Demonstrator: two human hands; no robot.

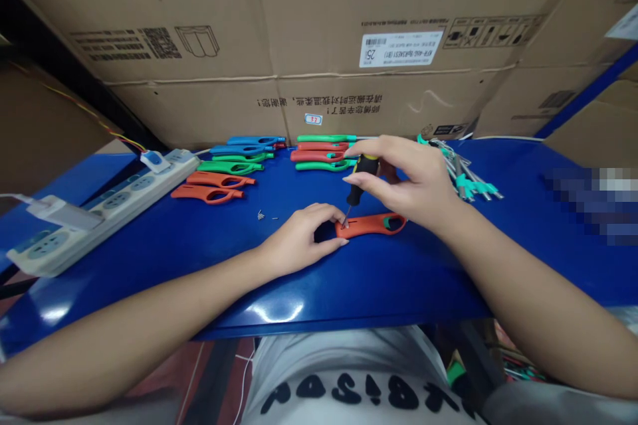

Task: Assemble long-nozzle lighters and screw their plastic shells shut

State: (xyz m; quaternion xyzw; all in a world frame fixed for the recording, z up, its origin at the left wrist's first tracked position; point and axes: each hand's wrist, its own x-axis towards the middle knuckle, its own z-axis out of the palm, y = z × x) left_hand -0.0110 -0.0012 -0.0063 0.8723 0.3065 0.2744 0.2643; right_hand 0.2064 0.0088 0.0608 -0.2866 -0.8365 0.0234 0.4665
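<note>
An orange lighter handle (369, 225) lies flat on the blue table, with a green trigger showing in its ring at the right end. My left hand (309, 236) pinches the handle's left end between thumb and fingers. In my right hand (411, 176) is a black and yellow screwdriver (357, 187), held tilted. Its thin shaft points down to the handle's left end, close to my left fingertips; whether the tip sits in a screw is too small to tell. A few tiny screws (260, 215) lie left of my left hand.
Blue, green and orange handle shells (214, 187) lie at the back left, beside a white power strip (114, 202). Several red and green lighters (319, 156) rest behind my hands. Metal tubes with green parts (466, 176) are piled at right. A large cardboard box (299, 33) walls the back.
</note>
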